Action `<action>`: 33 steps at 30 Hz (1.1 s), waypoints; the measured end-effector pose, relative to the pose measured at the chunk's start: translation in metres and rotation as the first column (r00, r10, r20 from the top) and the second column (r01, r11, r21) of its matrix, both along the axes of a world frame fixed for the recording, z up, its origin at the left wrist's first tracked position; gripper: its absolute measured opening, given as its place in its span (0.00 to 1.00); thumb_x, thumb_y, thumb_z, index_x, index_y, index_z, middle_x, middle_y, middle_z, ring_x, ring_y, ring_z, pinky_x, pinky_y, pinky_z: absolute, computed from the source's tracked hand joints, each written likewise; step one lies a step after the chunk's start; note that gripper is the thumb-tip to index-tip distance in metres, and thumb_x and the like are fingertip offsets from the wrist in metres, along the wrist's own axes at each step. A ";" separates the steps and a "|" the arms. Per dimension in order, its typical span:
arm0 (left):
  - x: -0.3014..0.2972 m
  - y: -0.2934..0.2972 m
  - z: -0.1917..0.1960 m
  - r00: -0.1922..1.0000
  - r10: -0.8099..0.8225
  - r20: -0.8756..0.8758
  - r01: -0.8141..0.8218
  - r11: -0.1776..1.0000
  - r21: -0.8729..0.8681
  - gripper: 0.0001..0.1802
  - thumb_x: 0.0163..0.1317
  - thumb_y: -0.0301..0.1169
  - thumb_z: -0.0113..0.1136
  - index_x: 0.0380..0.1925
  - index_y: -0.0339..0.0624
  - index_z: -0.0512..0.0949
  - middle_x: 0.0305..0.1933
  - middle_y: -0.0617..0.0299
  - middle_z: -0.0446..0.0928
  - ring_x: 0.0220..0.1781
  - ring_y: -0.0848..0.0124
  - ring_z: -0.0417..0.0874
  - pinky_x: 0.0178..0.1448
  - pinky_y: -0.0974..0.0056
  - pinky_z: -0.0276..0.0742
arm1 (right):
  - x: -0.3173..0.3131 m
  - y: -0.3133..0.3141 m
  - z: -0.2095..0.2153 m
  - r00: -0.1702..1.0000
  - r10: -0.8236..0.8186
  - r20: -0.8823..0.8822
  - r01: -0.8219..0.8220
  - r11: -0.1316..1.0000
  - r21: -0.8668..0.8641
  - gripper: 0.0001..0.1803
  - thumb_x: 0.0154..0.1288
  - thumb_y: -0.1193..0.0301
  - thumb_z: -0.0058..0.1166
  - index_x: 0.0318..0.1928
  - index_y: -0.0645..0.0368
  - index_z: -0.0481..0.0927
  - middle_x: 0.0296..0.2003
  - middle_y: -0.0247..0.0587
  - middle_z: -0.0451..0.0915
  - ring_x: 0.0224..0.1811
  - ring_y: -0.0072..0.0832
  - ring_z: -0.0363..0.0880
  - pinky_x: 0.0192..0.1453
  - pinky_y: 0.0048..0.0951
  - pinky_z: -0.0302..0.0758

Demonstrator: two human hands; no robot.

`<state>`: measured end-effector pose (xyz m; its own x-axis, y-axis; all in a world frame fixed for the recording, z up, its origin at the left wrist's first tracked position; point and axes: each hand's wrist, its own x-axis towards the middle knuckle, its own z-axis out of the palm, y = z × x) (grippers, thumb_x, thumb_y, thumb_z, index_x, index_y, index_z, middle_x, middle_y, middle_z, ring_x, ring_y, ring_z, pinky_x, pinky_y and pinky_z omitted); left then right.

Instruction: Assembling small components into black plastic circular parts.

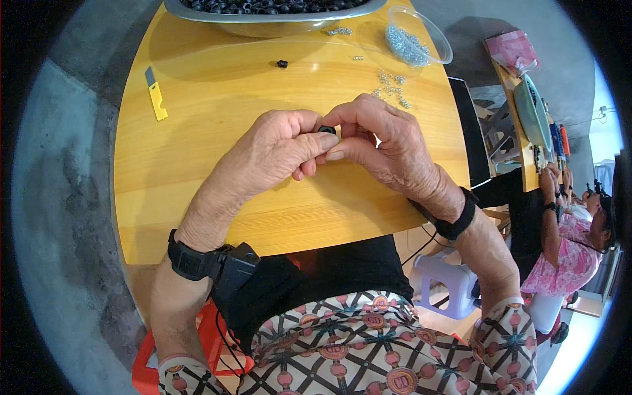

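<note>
A small black plastic piece (327, 130), ring-like at its visible end, is pinched between the thumb and fingers of my left hand (276, 146). My right hand (388, 141) meets it from the other side, with its index fingertip at the piece's edge. The right thumb is bent in below, its tip close to the left fingers. Whether the right fingers hold a small part of their own is hidden. Both hands are just above the yellow wooden table (316, 207). Farther back lies one loose black piece (282, 64).
A metal basin (276, 18) heaped with black pieces stands at the far edge. Small silver metal parts (393, 85) lie loose beside a clear plastic tub (431, 36) of them. A yellow utility knife (155, 95) is at the left. Other people (569, 247) work at a table on the right.
</note>
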<state>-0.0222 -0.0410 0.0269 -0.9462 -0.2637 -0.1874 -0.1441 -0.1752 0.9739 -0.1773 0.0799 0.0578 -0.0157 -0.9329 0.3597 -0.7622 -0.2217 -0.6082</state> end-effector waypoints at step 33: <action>-0.008 0.030 -0.015 0.963 0.102 -0.249 -0.269 0.304 -0.914 0.08 0.46 0.26 0.64 0.27 0.37 0.76 0.24 0.54 0.70 0.27 0.56 0.77 0.31 0.57 0.74 | -0.001 0.009 -0.017 0.955 -0.209 0.211 0.144 0.947 0.287 0.08 0.50 0.72 0.63 0.28 0.62 0.78 0.21 0.46 0.78 0.24 0.35 0.80 0.28 0.30 0.74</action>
